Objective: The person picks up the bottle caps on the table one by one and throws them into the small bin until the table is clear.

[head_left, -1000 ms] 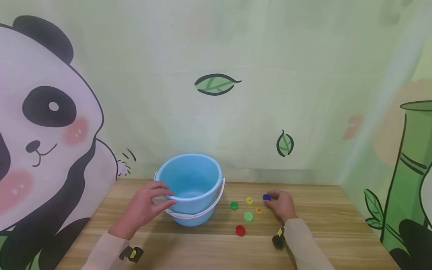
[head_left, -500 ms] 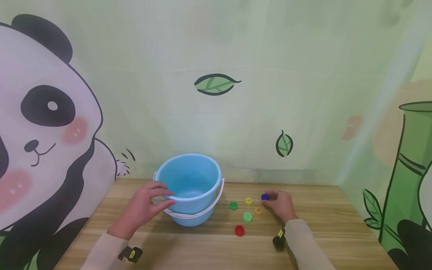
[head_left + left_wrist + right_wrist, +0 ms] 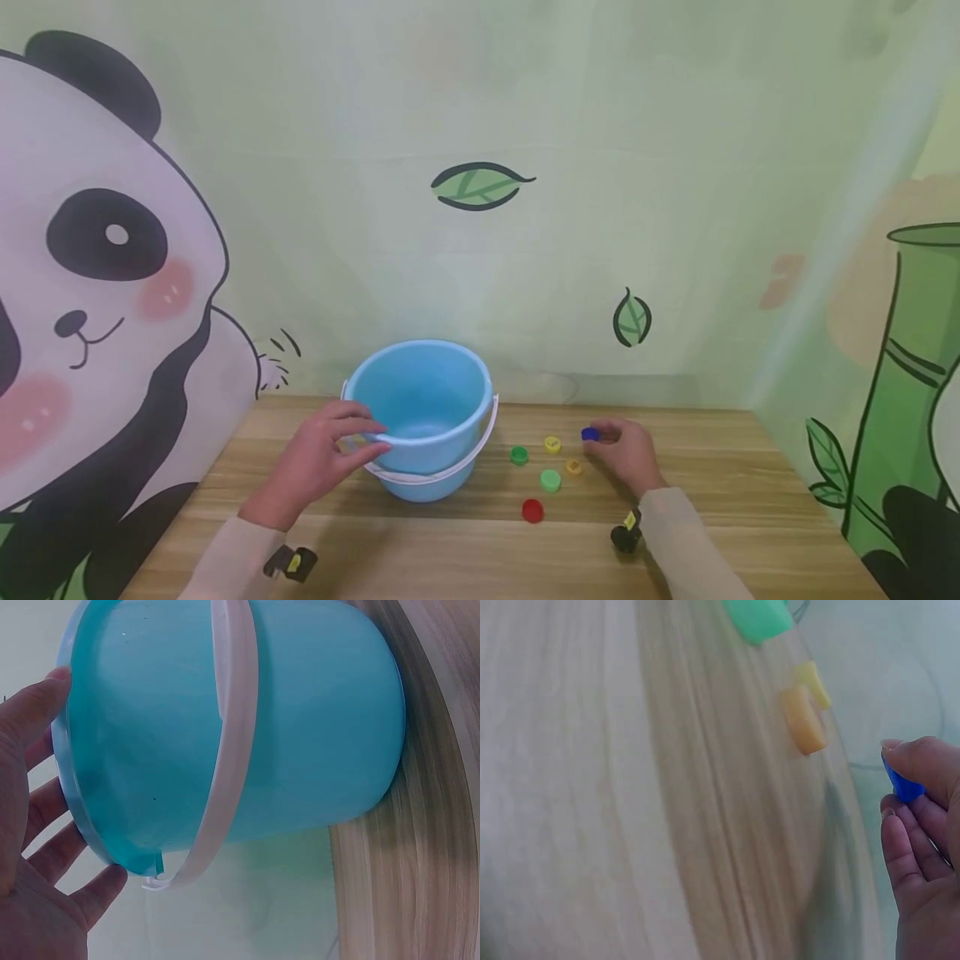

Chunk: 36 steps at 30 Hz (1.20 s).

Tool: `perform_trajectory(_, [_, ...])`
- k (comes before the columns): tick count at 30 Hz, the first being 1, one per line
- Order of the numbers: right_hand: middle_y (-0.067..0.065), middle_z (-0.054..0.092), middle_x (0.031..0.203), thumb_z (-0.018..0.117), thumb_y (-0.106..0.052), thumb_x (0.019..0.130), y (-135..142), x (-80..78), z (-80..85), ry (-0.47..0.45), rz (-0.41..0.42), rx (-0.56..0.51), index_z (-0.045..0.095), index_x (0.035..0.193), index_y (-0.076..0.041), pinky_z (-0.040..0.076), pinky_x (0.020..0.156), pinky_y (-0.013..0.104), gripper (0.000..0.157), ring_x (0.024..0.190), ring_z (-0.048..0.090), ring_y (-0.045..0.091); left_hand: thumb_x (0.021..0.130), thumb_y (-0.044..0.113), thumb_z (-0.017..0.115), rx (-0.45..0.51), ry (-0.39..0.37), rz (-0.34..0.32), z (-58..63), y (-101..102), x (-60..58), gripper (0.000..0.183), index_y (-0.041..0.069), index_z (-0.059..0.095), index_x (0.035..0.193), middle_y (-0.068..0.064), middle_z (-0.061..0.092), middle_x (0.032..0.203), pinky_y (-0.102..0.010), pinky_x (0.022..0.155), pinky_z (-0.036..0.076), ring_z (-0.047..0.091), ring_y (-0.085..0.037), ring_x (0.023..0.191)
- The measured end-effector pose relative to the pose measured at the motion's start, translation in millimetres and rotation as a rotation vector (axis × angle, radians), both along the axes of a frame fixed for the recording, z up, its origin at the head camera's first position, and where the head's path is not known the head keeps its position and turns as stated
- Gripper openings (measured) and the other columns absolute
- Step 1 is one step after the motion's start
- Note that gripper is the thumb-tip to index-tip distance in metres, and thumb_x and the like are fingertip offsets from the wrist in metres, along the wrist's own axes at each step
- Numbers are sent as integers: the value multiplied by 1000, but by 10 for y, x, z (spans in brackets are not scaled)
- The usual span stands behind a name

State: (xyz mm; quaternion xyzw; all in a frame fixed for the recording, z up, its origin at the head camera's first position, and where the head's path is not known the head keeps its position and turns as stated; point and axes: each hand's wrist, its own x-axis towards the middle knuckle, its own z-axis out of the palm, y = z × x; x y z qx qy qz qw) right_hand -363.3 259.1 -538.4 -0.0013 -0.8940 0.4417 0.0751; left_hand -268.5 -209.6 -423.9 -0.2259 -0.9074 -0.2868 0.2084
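Observation:
My left hand [image 3: 318, 458] pinches the rim of a light blue bucket [image 3: 442, 457], thumb outside and fingertips over the edge. The left wrist view shows the bucket upright on the table with its pale handle [image 3: 238, 742] hanging down its near side. My right hand [image 3: 628, 454] holds a dark blue bottle cap [image 3: 906, 784] between thumb and fingers; in the right wrist view it is clear of the tabletop. Left of that hand lie loose caps: yellow [image 3: 552, 445], orange [image 3: 573, 467], dark green [image 3: 519, 456], light green [image 3: 551, 481] and red [image 3: 532, 511].
The wood-patterned table [image 3: 420, 558] runs back to a green cloth backdrop [image 3: 525, 275] printed with a panda and leaves. The loose caps lie between the bucket and my right hand. A black wrist camera [image 3: 626, 533] sits at my right cuff.
The right hand has risen very slightly with the blue bottle cap. My left hand stays on the bucket rim, and the loose caps lie where they were.

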Motion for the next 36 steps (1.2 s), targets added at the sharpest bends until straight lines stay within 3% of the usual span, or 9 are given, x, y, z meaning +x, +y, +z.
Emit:
perform_trajectory(9, [12,73,120,83,-19,86,-27,60,143,-63,18,-97,70,125,-10,58,98,46,41,111,69,28,83,29,87,15,-40,8,5,-1,-8,20,22,82,100,2,71,109,-42,88,63,65,-20,106])
perform_trajectory(23, [18,72,123,84,-23,87,-132,166,359,18,60,-99,71,123,-7,61,93,40,42,111,71,32,82,28,87,0,-18,12,-10,0,3,19,20,82,99,2,71,108,-42,88,63,65,-21,106])
perform_trajectory(36, [13,74,122,84,-23,87,-292,313,572,8,113,-122,72,124,-9,61,93,37,42,107,73,27,82,27,88,2,0,-1,2,1,7,20,19,82,99,3,71,107,-40,87,63,65,-19,104])
